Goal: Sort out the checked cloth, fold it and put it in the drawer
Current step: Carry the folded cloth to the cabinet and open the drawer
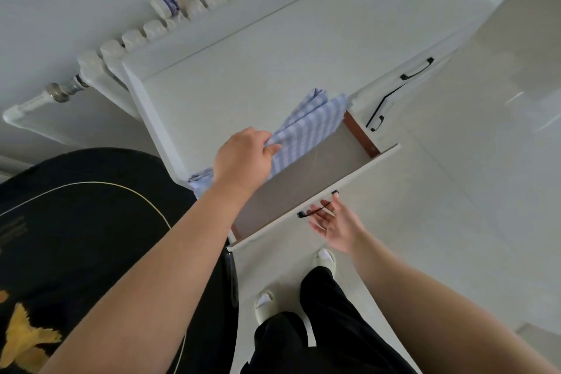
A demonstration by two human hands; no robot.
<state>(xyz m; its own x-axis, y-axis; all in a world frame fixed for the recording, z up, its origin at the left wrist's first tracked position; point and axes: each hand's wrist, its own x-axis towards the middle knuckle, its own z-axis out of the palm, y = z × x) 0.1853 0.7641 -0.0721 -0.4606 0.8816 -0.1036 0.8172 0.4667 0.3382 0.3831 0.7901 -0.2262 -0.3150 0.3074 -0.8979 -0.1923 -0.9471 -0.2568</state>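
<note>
The blue-and-white checked cloth (309, 127) is folded and hangs over the rear edge of the pulled-out drawer (318, 200), partly above the cabinet top. My left hand (243, 158) is shut on the cloth's near corner, above the drawer's left end. A bit of checked fabric (202, 177) shows under my left wrist. My right hand (334, 222) is open, palm up, its fingers under the black handle (317, 206) on the drawer front. The inside of the drawer looks bare and grey.
A white cabinet top (273, 64) spreads behind the drawer, with a white radiator (194, 6) along the wall. A second drawer with black handles (416, 71) lies to the right. A black round table (76, 222) stands at the left. My feet (324, 258) are on pale floor tiles.
</note>
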